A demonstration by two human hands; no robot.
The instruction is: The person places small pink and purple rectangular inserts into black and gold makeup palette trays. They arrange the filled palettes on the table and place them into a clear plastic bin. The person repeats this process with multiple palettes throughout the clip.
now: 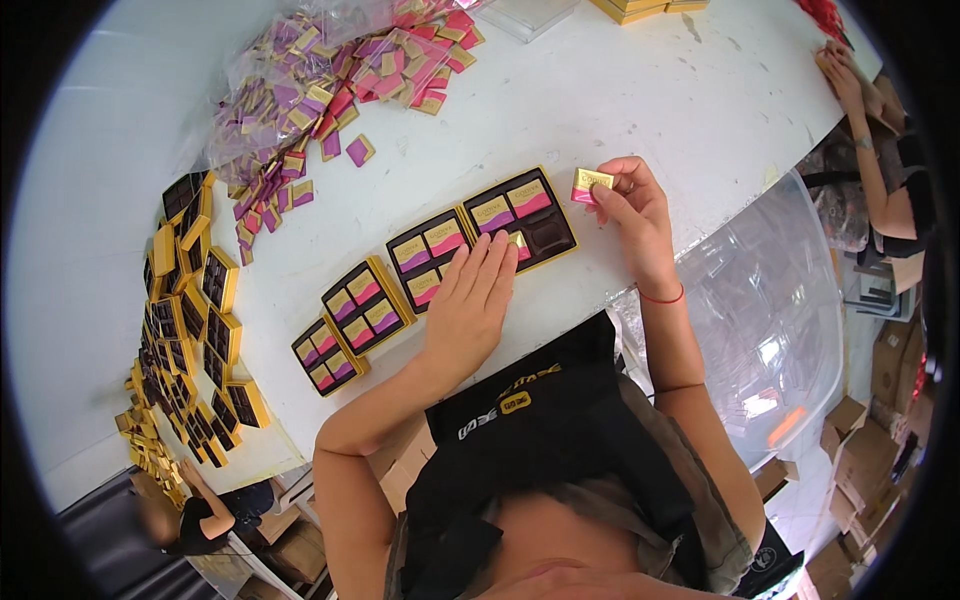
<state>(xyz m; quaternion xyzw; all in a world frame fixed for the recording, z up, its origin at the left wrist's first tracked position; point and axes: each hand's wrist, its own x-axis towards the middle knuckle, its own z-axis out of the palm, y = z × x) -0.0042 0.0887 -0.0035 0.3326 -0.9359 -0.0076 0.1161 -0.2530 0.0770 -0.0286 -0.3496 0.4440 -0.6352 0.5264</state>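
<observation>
My right hand (640, 215) pinches a wrapped chocolate square (590, 180), gold and pink, between thumb and fingers just right of the row of boxes. Fingers stretched flat, my left hand (470, 310) rests over the two right-hand boxes. Its fingertips touch or nearly touch a gold-and-pink chocolate (518, 246) in the rightmost box (549, 234). Purple and pink chocolates sit in that box's far compartments; its near right compartment is bare. The neighbouring box (396, 283) is partly hidden by my left hand. Further left, two more gold-edged boxes (379, 277) (331, 322) hold chocolates in all compartments.
Loose purple and pink chocolates (300, 110) spill from clear plastic at the back left. Stacked gold boxes with dark trays (222, 280) line the left. A clear plastic tray (528, 15) and gold boxes (640, 8) stand far back. Co-workers' hands (850, 85) (190, 475) show at both sides.
</observation>
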